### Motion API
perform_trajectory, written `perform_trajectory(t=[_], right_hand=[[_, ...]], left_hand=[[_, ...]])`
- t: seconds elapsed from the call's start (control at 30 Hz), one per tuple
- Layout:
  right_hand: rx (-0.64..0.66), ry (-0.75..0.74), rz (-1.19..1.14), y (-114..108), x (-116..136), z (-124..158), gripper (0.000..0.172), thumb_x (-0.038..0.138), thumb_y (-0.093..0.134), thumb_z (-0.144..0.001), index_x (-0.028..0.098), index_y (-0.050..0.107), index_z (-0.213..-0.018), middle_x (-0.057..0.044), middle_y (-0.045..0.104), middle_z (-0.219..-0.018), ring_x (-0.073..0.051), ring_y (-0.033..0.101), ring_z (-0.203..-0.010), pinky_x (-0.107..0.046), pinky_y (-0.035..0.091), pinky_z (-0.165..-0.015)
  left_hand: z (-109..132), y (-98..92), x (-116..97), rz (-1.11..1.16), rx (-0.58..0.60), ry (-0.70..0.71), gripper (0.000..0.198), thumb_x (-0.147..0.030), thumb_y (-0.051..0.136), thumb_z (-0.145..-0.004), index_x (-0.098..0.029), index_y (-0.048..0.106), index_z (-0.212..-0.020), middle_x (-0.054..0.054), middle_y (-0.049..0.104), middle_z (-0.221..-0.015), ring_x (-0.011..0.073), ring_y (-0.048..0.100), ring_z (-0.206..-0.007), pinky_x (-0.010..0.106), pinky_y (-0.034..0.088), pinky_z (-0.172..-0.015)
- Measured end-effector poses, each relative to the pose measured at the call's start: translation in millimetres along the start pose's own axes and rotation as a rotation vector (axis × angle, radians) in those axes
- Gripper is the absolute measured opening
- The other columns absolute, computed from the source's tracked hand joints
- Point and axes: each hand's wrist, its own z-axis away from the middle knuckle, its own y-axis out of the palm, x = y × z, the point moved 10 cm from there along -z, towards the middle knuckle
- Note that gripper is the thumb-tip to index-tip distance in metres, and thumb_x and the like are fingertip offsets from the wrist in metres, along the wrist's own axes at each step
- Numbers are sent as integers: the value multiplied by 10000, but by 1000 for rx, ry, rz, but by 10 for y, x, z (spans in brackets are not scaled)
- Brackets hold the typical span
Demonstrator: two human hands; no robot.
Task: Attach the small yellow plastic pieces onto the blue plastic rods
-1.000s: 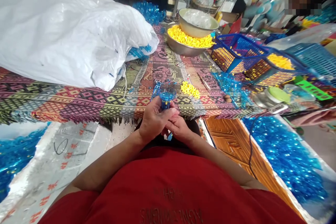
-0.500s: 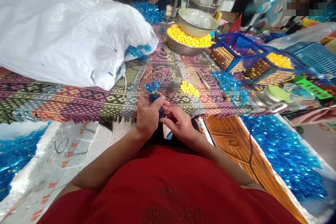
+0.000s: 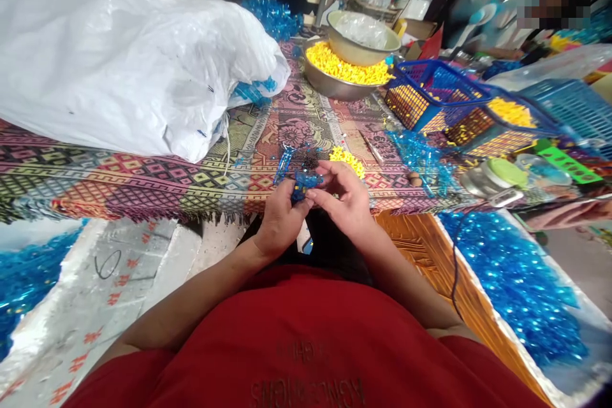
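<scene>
Between my two hands, over the table's front edge, is a small translucent blue plastic piece (image 3: 301, 186) with yellow bits on it. My left hand (image 3: 281, 220) pinches it from the left, thumb up against it. The fingers of my right hand (image 3: 350, 201) close on its other side, thumb and forefinger touching it. Just beyond lie loose blue plastic pieces (image 3: 284, 166) and a heap of small dark parts (image 3: 310, 159). A pile of small yellow parts (image 3: 352, 162) sits behind my right hand, partly covered by it.
A large white sack (image 3: 143, 64) covers the table's left side. At the back stands a metal bowl (image 3: 335, 86) of yellow parts with a pale bowl (image 3: 361, 57) on top. Blue baskets (image 3: 430, 116) stand to the right. Boxes of blue pieces (image 3: 516, 287) flank me. A thin tool (image 3: 371, 148) lies ahead.
The blue piece has turned and moved right. My left hand has shifted right and my right hand has risen around the piece. A blue plastic piece now shows on the cloth to the left.
</scene>
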Motion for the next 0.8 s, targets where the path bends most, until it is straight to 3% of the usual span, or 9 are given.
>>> perform_trajectory(t=[0.17, 0.3, 0.47, 0.57, 0.7, 0.8], right_hand=[[-39, 286, -276, 140, -372, 145, 477, 364, 810, -610, 226, 504, -949, 42, 580, -748, -118, 575, -647, -273, 498, -616], [-68, 341, -345, 200, -474, 186, 574, 354, 831, -573, 236, 490, -1019, 29, 607, -804, -133, 598, -696, -299, 513, -677], [-99, 360, -291, 171, -509, 183, 686, 361, 840, -549, 224, 523, -1141, -41, 624, -1013, -156, 602, -757, -337, 530, -722], [-78, 380, -316, 155, -538, 188, 657, 358, 830, -572, 225, 545, -1148, -22, 636, -937, -149, 600, -729, -339, 533, -720], [-32, 410, -461, 188, -570, 195, 695, 348, 827, -581, 236, 519, -1194, 37, 605, -738, -136, 588, -670, -310, 521, -659], [-50, 423, -488, 190, -575, 194, 713, 320, 830, -574, 228, 510, -1204, 54, 589, -706, -113, 566, -622, -275, 497, -599]], left_hand=[[-7, 31, 22, -239, -18, 51, 123, -232, 538, -840, -149, 549, -929, 109, 636, -936, 226, 579, -879, 371, 456, -809], [2, 88, 54, -313, -20, 62, 156, -142, 490, -827, -144, 540, -974, 127, 632, -969, 239, 582, -938, 392, 459, -852], [8, 111, 30, -299, -2, 68, 220, -110, 466, -808, -139, 555, -1007, 138, 626, -1009, 247, 575, -981, 422, 451, -896], [0, 119, 18, -117, 96, 46, 235, -147, 500, -801, -135, 597, -1015, 126, 636, -1043, 236, 575, -994, 411, 454, -908], [69, 254, 161, 327, 345, -210, 274, -248, 524, -822, -144, 663, -1035, 64, 676, -907, 169, 622, -801, 312, 516, -756], [117, 248, 257, 504, 308, -352, 288, -276, 596, -783, -152, 699, -1022, 42, 688, -829, 142, 623, -732, 276, 517, -716]])
